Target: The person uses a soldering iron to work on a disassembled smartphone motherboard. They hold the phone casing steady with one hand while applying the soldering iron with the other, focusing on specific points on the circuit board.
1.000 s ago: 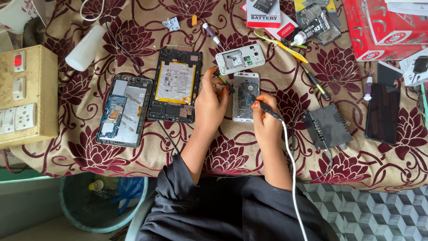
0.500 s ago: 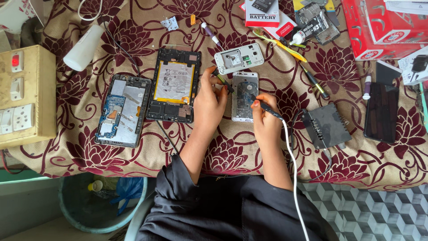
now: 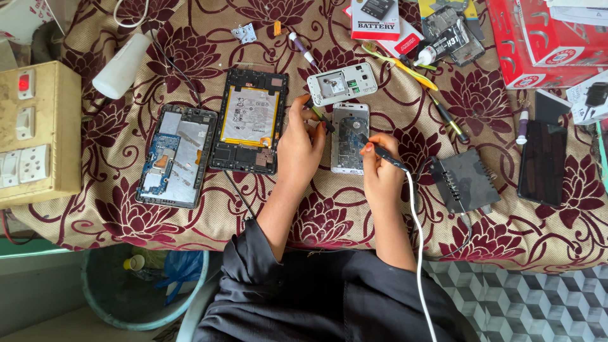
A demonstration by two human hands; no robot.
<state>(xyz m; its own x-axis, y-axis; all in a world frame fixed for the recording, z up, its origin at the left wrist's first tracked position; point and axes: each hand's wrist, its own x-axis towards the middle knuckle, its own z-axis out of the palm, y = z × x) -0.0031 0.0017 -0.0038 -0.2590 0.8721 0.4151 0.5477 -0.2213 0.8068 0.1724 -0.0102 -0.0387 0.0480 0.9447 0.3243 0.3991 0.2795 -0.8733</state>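
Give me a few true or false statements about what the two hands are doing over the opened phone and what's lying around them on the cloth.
1. The right hand holds a corded soldering iron with its tip on the opened phone. True.
2. The left hand is empty. False: it pinches tweezers beside the phone.
3. An opened tablet showing its battery lies to the left of the left hand. True.
4. The white bottle stands upright on the cloth. False: it lies on its side.
5. A switchboard sits at the left edge. True.
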